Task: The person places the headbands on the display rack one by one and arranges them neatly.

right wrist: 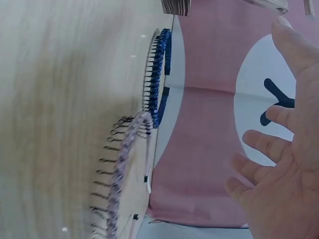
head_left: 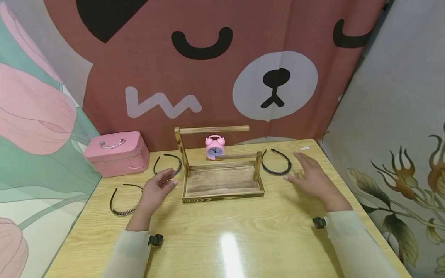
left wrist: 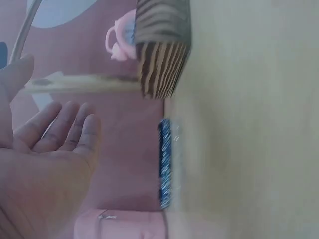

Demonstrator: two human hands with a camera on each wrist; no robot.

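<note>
A wooden stand with a shallow tray [head_left: 222, 197] and two bars on posts stands mid-table; its striped corner [left wrist: 162, 69] shows in the left wrist view. My left hand [head_left: 153, 195] [left wrist: 45, 169] hovers left of the tray, fingers loosely bent, holding nothing. Raised right of the stand, my right hand [head_left: 314, 183] [right wrist: 294, 149] has its fingers spread and holds nothing. One dark headband [head_left: 126, 212] lies left of my left hand, another [head_left: 179, 166] behind it. A blue headband [head_left: 278, 173] [right wrist: 157, 74] lies between stand and right hand; a purple toothed headband [right wrist: 119, 174] shows in the right wrist view.
A pink twin-bell clock [head_left: 215, 148] [left wrist: 122, 37] stands behind the tray. At the table's back left is a pink case [head_left: 116, 154] [left wrist: 129, 224] with a metal handle. Printed curtains hang behind and beside the wooden table [head_left: 271, 239].
</note>
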